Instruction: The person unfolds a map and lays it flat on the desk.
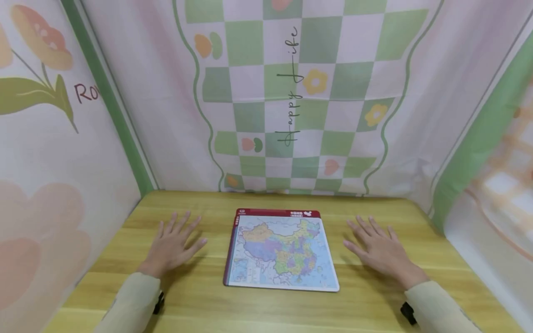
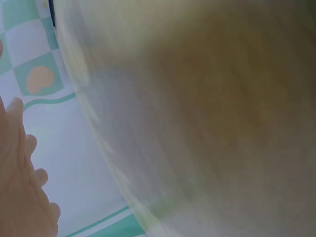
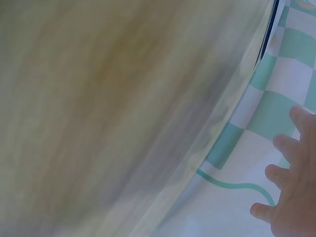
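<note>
In the head view a map puzzle board [image 1: 287, 249] lies flat on the wooden table [image 1: 200, 310], its dark red strip along the far edge and left side. To its left my left hand [image 1: 172, 245] rests palm down with fingers spread, holding nothing. On the other side my right hand [image 1: 379, 249] lies the same way, fingers spread and apart from the board. Each wrist view catches part of its own hand, the left hand [image 2: 24, 182] at the left edge and the right hand [image 3: 296, 182] at the right edge; the tabletop fills most of both.
A green and white checked curtain [image 1: 279, 111] hangs right behind the table's far edge. Printed fabric [image 1: 50, 185] encloses the left side, and another cloth with a green band [image 1: 479, 152] hangs at the right. Bare wood lies between each hand and the board.
</note>
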Tool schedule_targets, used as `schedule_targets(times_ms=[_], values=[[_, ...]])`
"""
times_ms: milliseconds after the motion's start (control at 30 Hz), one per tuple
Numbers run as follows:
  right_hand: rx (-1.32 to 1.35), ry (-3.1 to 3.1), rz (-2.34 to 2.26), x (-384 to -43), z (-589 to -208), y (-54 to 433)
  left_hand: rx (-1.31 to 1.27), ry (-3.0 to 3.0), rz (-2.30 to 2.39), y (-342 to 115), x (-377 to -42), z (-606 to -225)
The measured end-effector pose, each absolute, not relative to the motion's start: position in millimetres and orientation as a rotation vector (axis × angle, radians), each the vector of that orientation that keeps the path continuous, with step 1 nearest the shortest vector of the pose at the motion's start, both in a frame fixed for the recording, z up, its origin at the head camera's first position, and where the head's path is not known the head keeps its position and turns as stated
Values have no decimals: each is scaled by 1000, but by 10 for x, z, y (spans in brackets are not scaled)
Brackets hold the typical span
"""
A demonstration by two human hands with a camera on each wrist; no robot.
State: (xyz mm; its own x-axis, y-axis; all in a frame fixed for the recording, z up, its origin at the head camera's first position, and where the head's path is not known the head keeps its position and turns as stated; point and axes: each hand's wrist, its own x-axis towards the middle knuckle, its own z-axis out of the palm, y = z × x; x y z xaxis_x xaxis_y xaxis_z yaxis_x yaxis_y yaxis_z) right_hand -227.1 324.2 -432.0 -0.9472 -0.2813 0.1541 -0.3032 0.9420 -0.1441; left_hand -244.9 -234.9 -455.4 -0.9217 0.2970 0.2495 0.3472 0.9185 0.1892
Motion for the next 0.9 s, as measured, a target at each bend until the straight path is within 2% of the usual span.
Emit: schedule_targets(times_ms=[900], values=[[653, -2911, 271, -2257, -4413, 2934, -748, -2808, -295, -2020, -2536, -4529]])
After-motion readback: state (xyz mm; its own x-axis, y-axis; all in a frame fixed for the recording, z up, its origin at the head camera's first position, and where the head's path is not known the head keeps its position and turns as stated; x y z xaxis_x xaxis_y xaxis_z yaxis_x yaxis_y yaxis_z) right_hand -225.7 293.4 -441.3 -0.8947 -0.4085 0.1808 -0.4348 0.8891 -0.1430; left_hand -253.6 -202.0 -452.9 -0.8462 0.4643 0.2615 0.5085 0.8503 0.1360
